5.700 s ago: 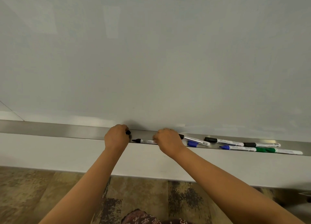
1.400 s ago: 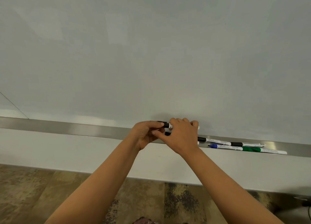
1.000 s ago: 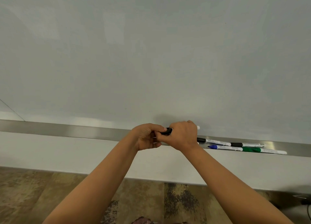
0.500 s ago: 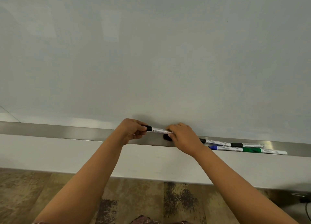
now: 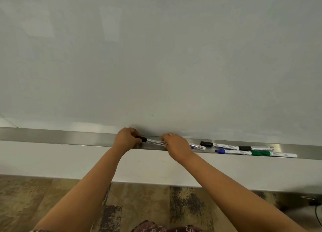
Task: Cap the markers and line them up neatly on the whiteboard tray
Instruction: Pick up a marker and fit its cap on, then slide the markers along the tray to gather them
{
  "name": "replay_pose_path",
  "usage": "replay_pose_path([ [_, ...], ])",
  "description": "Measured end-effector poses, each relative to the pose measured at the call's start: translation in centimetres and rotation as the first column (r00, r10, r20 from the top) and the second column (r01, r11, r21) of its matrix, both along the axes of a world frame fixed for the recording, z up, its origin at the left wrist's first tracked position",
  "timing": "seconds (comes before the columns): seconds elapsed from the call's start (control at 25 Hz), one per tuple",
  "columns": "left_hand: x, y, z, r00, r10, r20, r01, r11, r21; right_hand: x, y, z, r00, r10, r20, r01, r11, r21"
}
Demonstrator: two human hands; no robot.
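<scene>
A black-capped white marker (image 5: 154, 141) lies along the steel whiteboard tray (image 5: 69, 137). My left hand (image 5: 126, 139) pinches its black cap end and my right hand (image 5: 176, 145) holds its other end. Just right of my right hand another white marker (image 5: 198, 146) sticks out, with a bit of blue showing beside it. Further right lie a black-capped marker (image 5: 220, 145), a second black-capped one (image 5: 256, 147), an uncapped blue-tipped marker (image 5: 232, 151) and a green marker (image 5: 271, 154).
The whiteboard (image 5: 156, 57) fills the upper view. A white ledge (image 5: 52, 160) runs below the tray, above patterned carpet (image 5: 20, 200). A dark cable (image 5: 318, 212) shows at the lower right corner.
Both hands capped the black marker in the air, then moved left and lowered it onto the tray. It now rests lengthwise there, held at both ends.
</scene>
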State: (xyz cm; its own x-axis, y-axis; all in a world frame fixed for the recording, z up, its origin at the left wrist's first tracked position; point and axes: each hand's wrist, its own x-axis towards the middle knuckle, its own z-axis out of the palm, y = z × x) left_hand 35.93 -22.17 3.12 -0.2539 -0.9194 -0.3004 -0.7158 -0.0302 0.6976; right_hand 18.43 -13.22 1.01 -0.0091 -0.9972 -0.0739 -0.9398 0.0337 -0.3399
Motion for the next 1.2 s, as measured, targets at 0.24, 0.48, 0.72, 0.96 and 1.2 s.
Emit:
replay_pose_path([
  [0.24, 0.3, -0.4, -1.3, 0.978, -0.085, 0.192, 0.115, 0.982, -0.15, 0.8, -0.6, -0.3, 1.0, 0.014, -0.028, -0.014, 1.0, 0.008],
  [0.48, -0.1, -0.6, -1.6, 0.966, -0.108, 0.234, 0.16, 0.963, -0.215, 0.7, -0.5, -0.7, 0.998, -0.018, -0.057, 0.015, 0.999, -0.041],
  [0.72, -3.4, 0.9, -1.2, 0.933, -0.28, 0.225, 0.351, 0.841, -0.411, -0.9, 0.5, 0.5, 0.974, -0.211, 0.088, 0.225, 0.949, -0.219],
  [0.96, -7.8, 3.1, -1.4, 0.777, -0.549, 0.307, 0.628, 0.697, -0.345, -9.0, 4.6, 2.4, 0.859, -0.469, 0.205, 0.506, 0.84, -0.197],
  [1.2, -11.9, 5.6, -1.7, 0.787, -0.509, 0.35, 0.614, 0.708, -0.35, -15.9, 9.6, 2.2, 0.821, -0.525, 0.224, 0.563, 0.81, -0.165],
])
